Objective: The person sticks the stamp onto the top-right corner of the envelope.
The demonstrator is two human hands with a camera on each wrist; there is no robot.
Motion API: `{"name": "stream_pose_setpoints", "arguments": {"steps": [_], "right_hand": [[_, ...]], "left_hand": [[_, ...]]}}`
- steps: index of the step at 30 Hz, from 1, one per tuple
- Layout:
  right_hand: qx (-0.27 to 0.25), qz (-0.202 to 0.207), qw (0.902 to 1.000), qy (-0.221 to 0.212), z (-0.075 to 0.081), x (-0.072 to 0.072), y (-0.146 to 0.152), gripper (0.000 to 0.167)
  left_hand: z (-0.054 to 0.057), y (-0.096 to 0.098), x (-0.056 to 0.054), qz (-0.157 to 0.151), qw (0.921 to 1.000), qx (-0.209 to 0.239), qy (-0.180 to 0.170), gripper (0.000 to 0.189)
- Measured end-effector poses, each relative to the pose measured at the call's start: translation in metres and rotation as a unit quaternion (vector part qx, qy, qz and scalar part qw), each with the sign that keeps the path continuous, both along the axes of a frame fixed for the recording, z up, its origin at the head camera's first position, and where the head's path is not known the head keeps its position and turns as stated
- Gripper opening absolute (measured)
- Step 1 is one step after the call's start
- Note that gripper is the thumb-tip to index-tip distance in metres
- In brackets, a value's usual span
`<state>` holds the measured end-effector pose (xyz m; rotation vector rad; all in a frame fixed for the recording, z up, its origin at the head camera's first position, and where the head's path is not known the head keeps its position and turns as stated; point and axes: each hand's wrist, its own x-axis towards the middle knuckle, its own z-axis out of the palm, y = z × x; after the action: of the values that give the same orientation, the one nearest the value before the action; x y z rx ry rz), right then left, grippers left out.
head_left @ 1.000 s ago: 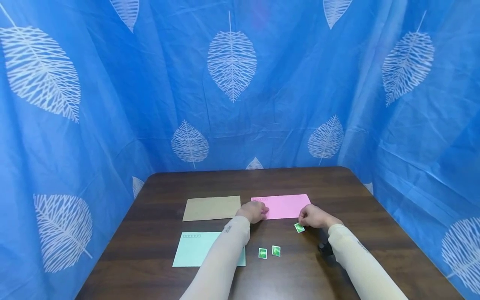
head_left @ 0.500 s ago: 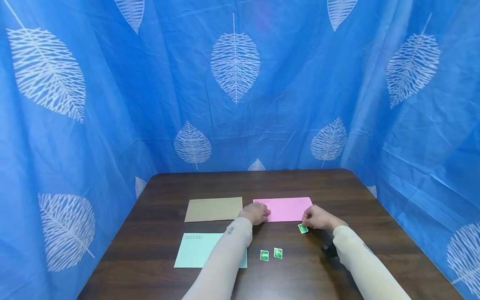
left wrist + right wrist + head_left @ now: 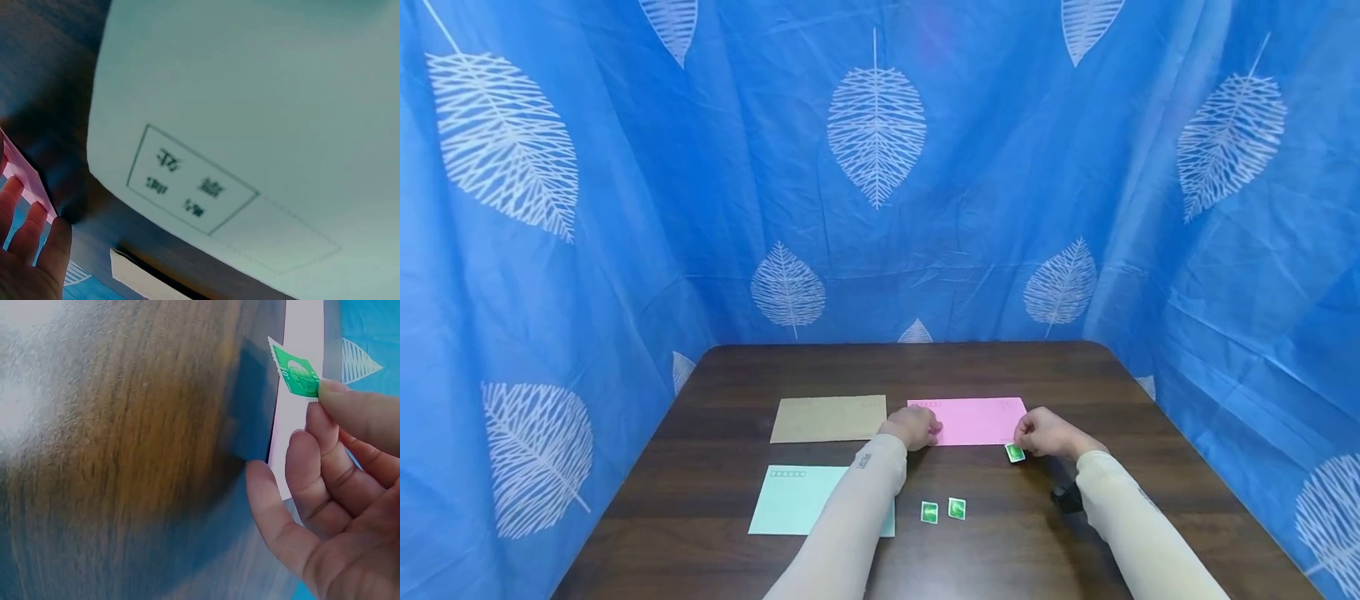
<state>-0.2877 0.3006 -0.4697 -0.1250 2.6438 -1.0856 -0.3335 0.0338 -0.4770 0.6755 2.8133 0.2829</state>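
And here's the green postage stamp (image 3: 295, 372), pinched by one edge between the thumb and forefinger of the right hand (image 3: 1049, 433), its serrated border poking out past the fingertips! The other right fingers curve loosely below the pinch. In the head view the stamp sits right by the near right corner of the pink envelope (image 3: 977, 421); how high it is above the surface, I can't tell. Over on that envelope's left end, the left hand (image 3: 913, 427) rests with its fingers extended, gripping nothing.

Now outward: left of the left fingers lies the tan envelope (image 3: 827, 419), and nearer the person than those fingers comes the mint-green envelope (image 3: 793, 502), partly covered by the left sleeve (image 3: 846, 529). Two more stamps, a left one (image 3: 929, 512) and a right one (image 3: 957, 508), lie between the hands, closer to the person than either set of fingers. All on a dark wooden table (image 3: 992, 562), and beyond the fingertips hangs a blue leaf-print curtain (image 3: 955, 250)!
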Motion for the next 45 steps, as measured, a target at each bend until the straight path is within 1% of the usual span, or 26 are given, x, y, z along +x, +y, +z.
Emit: {"name": "stream_pose_setpoints", "arguments": {"steps": [4,9,12,15,18,21,24,28,32,37,40,45], "right_hand": [[-0.008,-0.003,1.0000,-0.004,-0.001,0.002,0.003,0.007],[-0.010,-0.001,0.9999,0.010,-0.002,-0.001,0.007,0.008],[-0.010,-0.005,0.9998,0.015,-0.001,-0.003,0.008,0.007],[-0.016,-0.004,0.9997,0.019,-0.001,-0.003,0.007,0.008],[-0.021,0.003,0.9995,0.023,0.000,-0.003,0.007,0.009],[-0.028,0.000,0.9993,0.025,0.001,-0.002,0.006,0.009],[-0.023,0.003,0.9992,0.033,0.000,-0.002,0.005,0.009],[-0.016,-0.003,0.9992,0.036,0.001,-0.001,0.004,0.008],[-0.018,-0.012,0.9992,0.033,0.002,-0.002,0.004,0.008],[-0.028,-0.010,0.9989,0.037,0.004,-0.003,0.005,0.011],[-0.035,-0.008,0.9985,0.041,0.006,-0.003,0.005,0.009],[-0.033,0.000,0.9982,0.050,0.002,-0.005,0.003,0.009]], "left_hand": [[-0.003,0.001,0.000,-0.004,1.0000,-0.002,0.000,0.035],[-0.003,0.003,-0.003,-0.014,0.9999,-0.006,0.007,0.034],[-0.004,0.003,-0.004,-0.009,1.0000,-0.002,0.004,0.034],[-0.005,0.001,-0.002,-0.002,1.0000,0.001,-0.002,0.035],[-0.003,-0.001,0.000,0.002,1.0000,0.002,-0.007,0.035],[-0.001,-0.002,0.002,0.003,0.9999,0.006,-0.010,0.035],[0.001,-0.003,0.003,0.004,0.9999,0.010,-0.011,0.035],[0.003,-0.004,0.005,0.007,0.9998,0.015,-0.013,0.035],[0.002,-0.004,0.007,0.010,0.9997,0.018,-0.013,0.036],[0.000,-0.003,0.006,0.007,0.9997,0.021,-0.004,0.035],[-0.001,-0.002,0.006,0.007,0.9997,0.022,-0.001,0.035],[-0.003,-0.003,0.005,0.008,0.9998,0.017,-0.001,0.034]]}}
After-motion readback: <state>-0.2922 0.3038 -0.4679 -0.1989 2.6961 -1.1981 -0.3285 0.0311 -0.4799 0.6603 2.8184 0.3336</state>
